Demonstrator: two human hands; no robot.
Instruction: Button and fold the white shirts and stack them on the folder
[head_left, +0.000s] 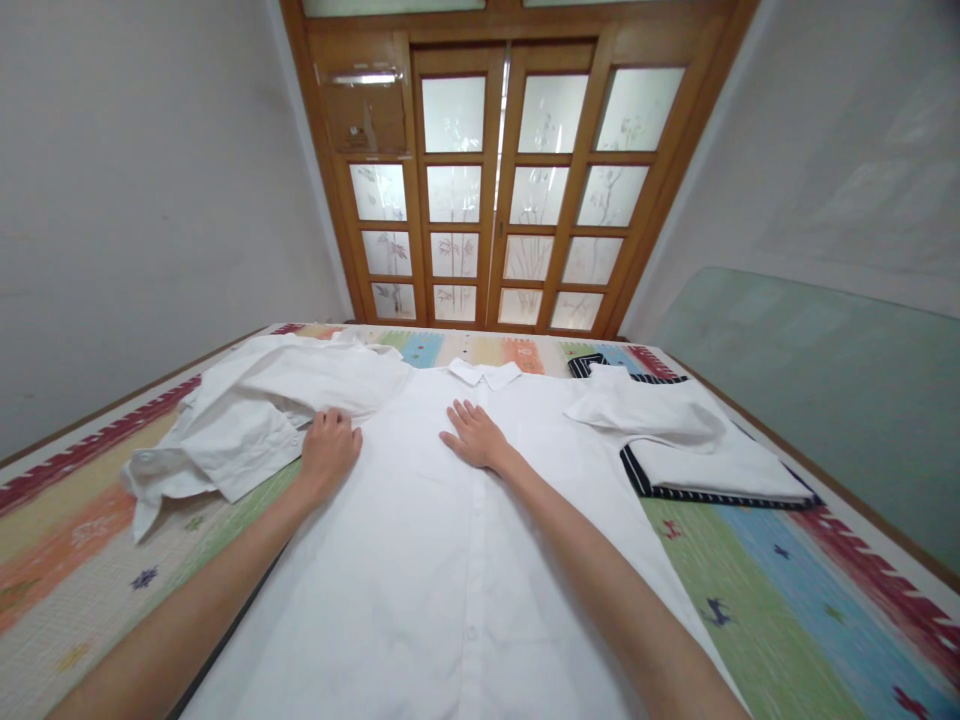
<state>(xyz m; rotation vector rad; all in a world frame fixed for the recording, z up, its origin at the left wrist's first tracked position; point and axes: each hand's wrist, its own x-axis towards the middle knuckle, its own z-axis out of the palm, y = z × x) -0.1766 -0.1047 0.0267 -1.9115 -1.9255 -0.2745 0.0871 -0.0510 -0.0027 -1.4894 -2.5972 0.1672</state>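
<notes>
A white button-up shirt lies spread front side up, its collar pointing away from me. My right hand rests flat on the upper chest, just below the collar, with its fingers apart. Near the armpit on the left side, my left hand is closed with bent fingers at the shirt's edge; its fingertips are partly hidden. Beyond that hand, the left sleeve lies wrinkled, its cuff toward the left. The right sleeve lies bunched over a folded white cloth with black striped edging.
Underneath is a colourful striped cover with small animal and star figures. Walls stand on both sides, with a pale green panel at the right. Wooden doors with glass panes stand beyond the far edge.
</notes>
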